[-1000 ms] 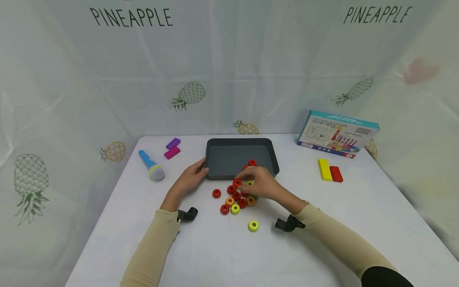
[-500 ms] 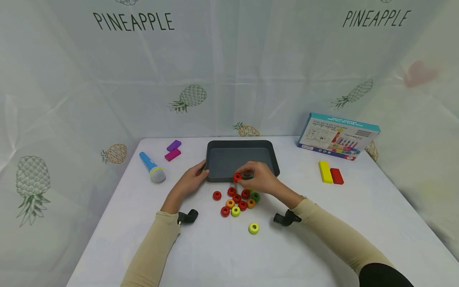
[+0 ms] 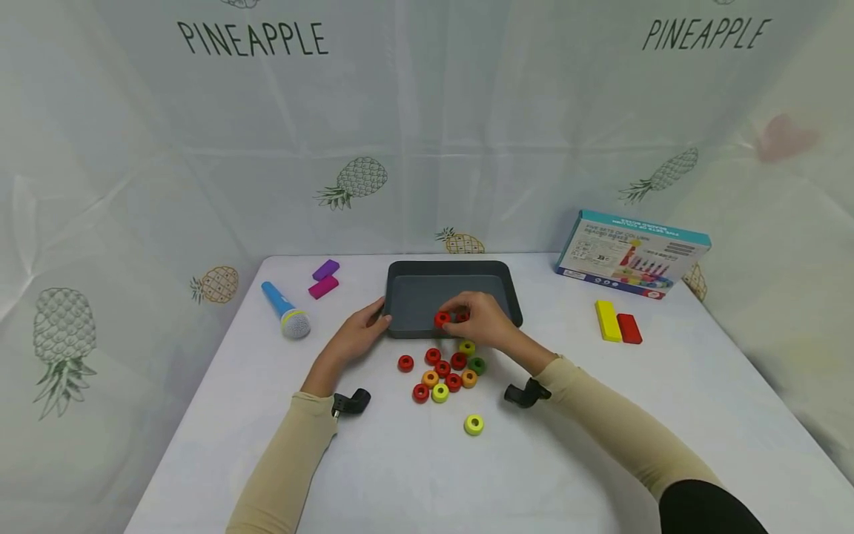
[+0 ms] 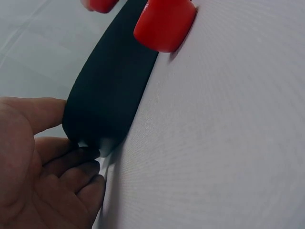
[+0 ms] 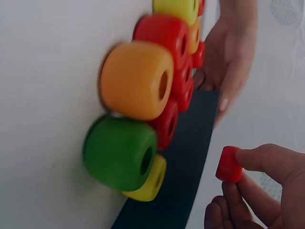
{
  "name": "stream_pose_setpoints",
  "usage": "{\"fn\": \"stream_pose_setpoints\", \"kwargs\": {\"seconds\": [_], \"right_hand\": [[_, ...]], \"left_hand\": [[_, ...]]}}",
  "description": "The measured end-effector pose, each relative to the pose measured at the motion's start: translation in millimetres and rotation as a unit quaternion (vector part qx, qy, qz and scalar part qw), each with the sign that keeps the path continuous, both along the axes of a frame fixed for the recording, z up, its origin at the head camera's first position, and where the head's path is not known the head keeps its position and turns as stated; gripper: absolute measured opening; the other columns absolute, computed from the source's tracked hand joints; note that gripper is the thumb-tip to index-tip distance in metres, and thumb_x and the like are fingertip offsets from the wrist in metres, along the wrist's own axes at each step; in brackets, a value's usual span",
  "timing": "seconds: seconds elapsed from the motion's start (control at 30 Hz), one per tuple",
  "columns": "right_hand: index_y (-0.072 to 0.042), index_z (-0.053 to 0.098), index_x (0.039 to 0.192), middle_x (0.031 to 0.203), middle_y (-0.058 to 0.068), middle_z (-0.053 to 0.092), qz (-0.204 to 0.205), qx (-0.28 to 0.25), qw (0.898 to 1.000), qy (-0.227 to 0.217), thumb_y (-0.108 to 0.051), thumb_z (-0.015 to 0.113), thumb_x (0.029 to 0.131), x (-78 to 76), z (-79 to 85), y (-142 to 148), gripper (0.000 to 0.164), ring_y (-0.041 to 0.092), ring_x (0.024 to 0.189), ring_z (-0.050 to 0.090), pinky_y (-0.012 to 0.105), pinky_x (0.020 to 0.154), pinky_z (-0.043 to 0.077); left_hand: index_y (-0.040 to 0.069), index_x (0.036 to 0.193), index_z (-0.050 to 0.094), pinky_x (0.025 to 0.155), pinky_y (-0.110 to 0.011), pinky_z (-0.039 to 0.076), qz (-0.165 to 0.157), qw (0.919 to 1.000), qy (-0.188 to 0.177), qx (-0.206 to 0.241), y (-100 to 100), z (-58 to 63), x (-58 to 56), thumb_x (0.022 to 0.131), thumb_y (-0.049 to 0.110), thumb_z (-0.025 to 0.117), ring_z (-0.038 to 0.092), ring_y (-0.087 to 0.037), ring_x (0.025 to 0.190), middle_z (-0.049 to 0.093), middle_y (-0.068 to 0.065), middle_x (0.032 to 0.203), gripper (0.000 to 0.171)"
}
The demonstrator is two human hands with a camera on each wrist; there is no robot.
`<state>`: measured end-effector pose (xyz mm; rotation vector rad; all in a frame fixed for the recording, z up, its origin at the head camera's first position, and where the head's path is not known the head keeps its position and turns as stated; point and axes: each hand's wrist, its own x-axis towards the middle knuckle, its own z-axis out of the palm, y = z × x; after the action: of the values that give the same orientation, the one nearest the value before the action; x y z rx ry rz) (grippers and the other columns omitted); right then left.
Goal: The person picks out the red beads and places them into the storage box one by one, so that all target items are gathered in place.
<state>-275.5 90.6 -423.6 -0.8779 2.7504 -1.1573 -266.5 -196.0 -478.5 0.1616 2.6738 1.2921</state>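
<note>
My left hand (image 3: 356,335) grips the near left corner of a dark grey tray (image 3: 423,285); in the left wrist view the thumb (image 4: 45,113) lies on one side and bent fingers on the other. My right hand (image 3: 487,322) pinches a red bead (image 5: 228,164) between thumb and fingertips over the tray's near side. Another red bead (image 3: 463,317) shows behind those fingers, partly hidden. In front of the tray lies a loose cluster of several beads: red (image 3: 442,368), orange (image 3: 470,379), yellow (image 3: 439,393) and one green bead (image 3: 477,366).
One yellow bead (image 3: 474,425) lies nearer the person. A toy microphone (image 3: 285,310), a purple block (image 3: 325,269) and a magenta block (image 3: 323,288) are at the left. At the right sit a cardboard box (image 3: 634,254), a yellow block (image 3: 608,321) and a red block (image 3: 629,328).
My right hand has taken a red bead from the cluster, lifted it and moved it forward over the tray. The left hand has stayed at the tray's corner.
</note>
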Motion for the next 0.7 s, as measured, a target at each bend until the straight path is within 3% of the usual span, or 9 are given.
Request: {"fn": "stream_pose_setpoints", "kwargs": {"seconds": [0.13, 0.47, 0.7], "right_hand": [[-0.009, 0.077, 0.110, 0.105, 0.007, 0.073, -0.008, 0.007, 1.000, -0.002, -0.012, 0.081, 0.085, -7.2, -4.2, 0, 0.026, 0.017, 0.085, 0.063, 0.027, 0.073, 0.055], [-0.009, 0.077, 0.112, 0.107, 0.008, 0.072, -0.030, 0.015, 0.999, -0.029, -0.011, 0.080, 0.085, -18.7, -10.7, -1, 0.027, 0.018, 0.087, 0.063, 0.030, 0.075, 0.056], [-0.009, 0.078, 0.110, 0.103, 0.007, 0.073, -0.032, 0.031, 0.999, -0.019, -0.010, 0.081, 0.085, -26.7, -15.8, -1, 0.026, 0.016, 0.083, 0.062, 0.027, 0.072, 0.055]], "left_hand": [[0.023, 0.162, 0.027, 0.125, -0.051, 0.027, -0.001, 1.0000, 0.002, 0.002, -1, 0.1, 0.0, 0.105, 0.043, 0.050, 0.029, -0.032, 0.154, 0.031, -0.007, 0.166, 0.064], [0.021, 0.162, 0.027, 0.126, -0.052, 0.025, -0.004, 0.9999, 0.008, 0.005, -1, 1.0, -1.4, 0.106, 0.040, 0.050, 0.026, -0.033, 0.155, 0.030, -0.007, 0.167, 0.063], [0.025, 0.162, 0.026, 0.126, -0.053, 0.023, -0.001, 1.0000, -0.004, 0.002, -1, -1.4, -1.9, 0.106, 0.044, 0.049, 0.025, -0.033, 0.155, 0.029, -0.006, 0.167, 0.064]]}}
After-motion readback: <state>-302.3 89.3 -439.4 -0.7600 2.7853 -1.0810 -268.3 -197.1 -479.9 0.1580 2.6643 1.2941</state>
